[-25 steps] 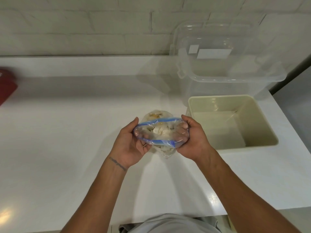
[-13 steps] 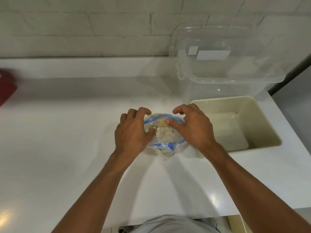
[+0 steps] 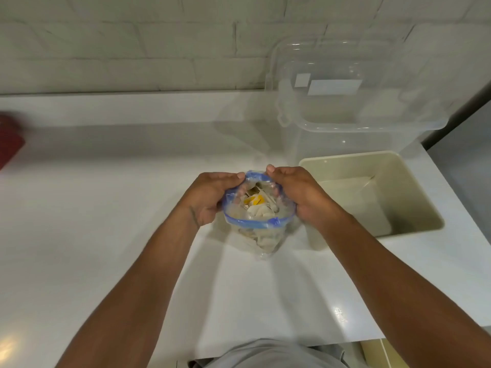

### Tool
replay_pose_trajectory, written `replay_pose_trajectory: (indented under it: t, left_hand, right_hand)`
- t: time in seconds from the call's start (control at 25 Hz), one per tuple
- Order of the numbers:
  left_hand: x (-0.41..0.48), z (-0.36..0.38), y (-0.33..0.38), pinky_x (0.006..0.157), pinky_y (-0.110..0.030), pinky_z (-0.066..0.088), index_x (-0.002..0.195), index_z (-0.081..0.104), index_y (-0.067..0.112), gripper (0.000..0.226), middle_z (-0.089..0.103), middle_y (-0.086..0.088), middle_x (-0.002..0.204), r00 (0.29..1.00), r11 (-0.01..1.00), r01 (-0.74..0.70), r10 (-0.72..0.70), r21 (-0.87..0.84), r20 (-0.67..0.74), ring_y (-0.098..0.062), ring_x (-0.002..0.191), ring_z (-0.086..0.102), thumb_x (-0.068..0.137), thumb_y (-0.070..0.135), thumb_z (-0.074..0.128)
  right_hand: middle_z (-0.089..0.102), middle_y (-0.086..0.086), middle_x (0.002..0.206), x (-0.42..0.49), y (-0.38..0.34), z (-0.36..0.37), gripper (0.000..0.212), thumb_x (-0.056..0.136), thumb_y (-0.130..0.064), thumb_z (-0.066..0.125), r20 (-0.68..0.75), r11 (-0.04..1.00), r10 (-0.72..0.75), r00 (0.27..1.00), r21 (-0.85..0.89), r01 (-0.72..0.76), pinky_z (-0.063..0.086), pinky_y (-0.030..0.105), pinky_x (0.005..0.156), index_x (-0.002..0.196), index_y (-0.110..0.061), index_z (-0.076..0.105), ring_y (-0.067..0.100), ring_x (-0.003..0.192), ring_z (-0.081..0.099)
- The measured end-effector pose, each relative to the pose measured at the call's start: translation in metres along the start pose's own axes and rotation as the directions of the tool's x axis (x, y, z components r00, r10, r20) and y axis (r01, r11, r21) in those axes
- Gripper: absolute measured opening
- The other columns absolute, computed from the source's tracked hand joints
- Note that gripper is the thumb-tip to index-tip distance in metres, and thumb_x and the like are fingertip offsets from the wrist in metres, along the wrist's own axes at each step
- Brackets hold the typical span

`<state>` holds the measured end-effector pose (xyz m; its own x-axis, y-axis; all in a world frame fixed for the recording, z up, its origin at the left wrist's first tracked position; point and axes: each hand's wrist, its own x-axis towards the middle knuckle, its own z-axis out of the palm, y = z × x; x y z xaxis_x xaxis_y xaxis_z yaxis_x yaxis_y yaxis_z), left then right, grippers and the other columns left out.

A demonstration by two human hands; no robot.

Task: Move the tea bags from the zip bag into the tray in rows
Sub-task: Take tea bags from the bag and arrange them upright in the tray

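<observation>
A clear zip bag (image 3: 259,236) with a blue zip rim stands on the white counter, its mouth spread wide. Inside lie several pale tea bags (image 3: 261,211), one with a yellow tag. My left hand (image 3: 212,195) grips the bag's left rim and my right hand (image 3: 300,193) grips its right rim, fingers curled over the edge into the mouth. A beige tray (image 3: 414,224) sits just right of the bag, with nothing visible inside it.
A large clear plastic storage box (image 3: 353,110) stands behind the tray against the brick wall. A red object (image 3: 9,140) lies at the far left edge. The counter's front edge runs near my body, and its right edge lies beyond the tray.
Both hands shifted from lying over the top of the bag to gripping its sides, and the mouth is now pulled wide so the tea bags show.
</observation>
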<state>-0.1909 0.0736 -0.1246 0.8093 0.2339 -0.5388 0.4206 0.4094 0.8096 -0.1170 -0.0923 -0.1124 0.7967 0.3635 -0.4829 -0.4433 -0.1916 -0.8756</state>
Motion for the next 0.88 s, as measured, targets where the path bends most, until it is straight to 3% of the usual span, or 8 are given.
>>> replay_pose_trajectory:
  t: [0.2, 0.32, 0.44, 0.56, 0.64, 0.72, 0.8, 0.88]
  left_hand:
    - [0.014, -0.018, -0.010, 0.103, -0.026, 0.047, 0.090, 0.076, 0.005, 0.019, 0.057, 0.000, 0.083, 0.927, 0.879, 0.369, -0.325, -0.301, 0.188, -0.009, 0.085, 0.053, 0.088, 0.024, 0.070]
    - [0.001, -0.010, -0.009, 0.057, -0.017, 0.054, 0.093, 0.067, 0.008, 0.020, 0.058, 0.001, 0.065, 0.963, 0.931, 0.266, -0.246, -0.250, 0.111, -0.006, 0.054, 0.055, 0.098, 0.027, 0.061]
    - [-0.017, -0.002, -0.004, 0.065, -0.025, 0.053, 0.111, 0.065, 0.019, 0.041, 0.069, 0.001, 0.093, 0.998, 0.956, 0.024, -0.007, 0.293, -0.058, -0.010, 0.075, 0.066, 0.088, 0.053, 0.067]
    - [-0.038, -0.004, -0.008, 0.080, -0.036, 0.053, 0.129, 0.045, 0.035, 0.079, 0.053, 0.007, 0.114, 0.946, 0.551, 0.034, 0.250, 0.834, -0.204, -0.015, 0.097, 0.061, 0.068, 0.082, 0.062]
    - [-0.055, -0.005, -0.016, 0.074, -0.035, 0.051, 0.120, 0.046, 0.033, 0.078, 0.057, 0.008, 0.105, 0.905, 0.470, 0.082, 0.334, 0.879, -0.263, -0.015, 0.090, 0.063, 0.066, 0.088, 0.055]
    - [-0.062, -0.008, -0.029, 0.069, -0.036, 0.055, 0.104, 0.056, 0.027, 0.061, 0.070, 0.009, 0.084, 0.907, 0.606, 0.041, 0.312, 0.795, -0.284, -0.014, 0.078, 0.068, 0.072, 0.080, 0.061]
    - [-0.062, -0.010, -0.041, 0.065, -0.035, 0.059, 0.091, 0.067, 0.023, 0.034, 0.075, 0.002, 0.073, 0.930, 0.806, -0.023, 0.235, 0.592, -0.283, -0.013, 0.067, 0.073, 0.082, 0.056, 0.073]
    - [-0.061, -0.008, -0.045, 0.061, -0.031, 0.057, 0.089, 0.071, 0.018, 0.011, 0.076, -0.003, 0.080, 0.948, 0.932, -0.017, 0.131, 0.363, -0.291, -0.014, 0.063, 0.072, 0.090, 0.030, 0.072]
  right_hand:
    - [0.049, -0.001, 0.051, 0.008, 0.009, -0.002, 0.022, 0.100, -0.030, 0.055, 0.068, 0.945, 0.177, 0.982, 0.268, -0.189, 0.034, 0.017, 0.038, 0.091, -0.011, 0.059, 0.007, 0.040, 0.039]
    - [0.061, -0.004, 0.061, 0.007, 0.017, -0.003, 0.036, 0.094, -0.049, 0.058, 0.040, 0.996, 0.093, 0.995, 0.001, -0.093, 0.046, 0.026, 0.060, 0.092, -0.014, 0.062, 0.009, 0.052, 0.055]
    - [0.069, -0.006, 0.094, -0.006, 0.012, -0.004, 0.046, 0.077, -0.056, 0.074, 0.104, 0.901, -0.097, 0.990, -0.412, 0.132, 0.054, 0.033, 0.076, 0.106, -0.024, 0.060, 0.013, 0.083, 0.066]
    - [0.055, -0.010, 0.111, -0.028, 0.010, -0.006, 0.059, 0.076, -0.064, 0.069, -0.051, 0.591, -0.302, 0.952, -0.794, 0.144, 0.049, 0.027, 0.075, 0.121, -0.030, 0.050, 0.012, 0.094, 0.061]
    - [0.056, -0.007, 0.101, -0.046, 0.014, -0.008, 0.060, 0.081, -0.072, 0.055, -0.126, 0.419, -0.362, 0.924, -0.907, 0.040, 0.046, 0.026, 0.066, 0.117, -0.025, 0.047, 0.014, 0.083, 0.061]
    - [0.059, -0.006, 0.084, -0.052, 0.025, -0.011, 0.059, 0.082, -0.075, 0.049, -0.119, 0.309, -0.341, 0.933, -0.951, -0.008, 0.045, 0.025, 0.060, 0.107, -0.022, 0.047, 0.013, 0.070, 0.059]
    - [0.064, -0.006, 0.077, -0.050, 0.035, -0.013, 0.049, 0.084, -0.064, 0.059, -0.139, 0.540, -0.261, 0.955, -0.841, 0.026, 0.051, 0.028, 0.061, 0.101, -0.019, 0.052, 0.013, 0.063, 0.063]
    - [0.072, 0.002, 0.085, -0.046, 0.038, -0.012, 0.032, 0.087, -0.041, 0.070, -0.191, 0.914, -0.109, 0.976, -0.406, 0.023, 0.059, 0.032, 0.063, 0.103, -0.016, 0.059, 0.014, 0.065, 0.070]
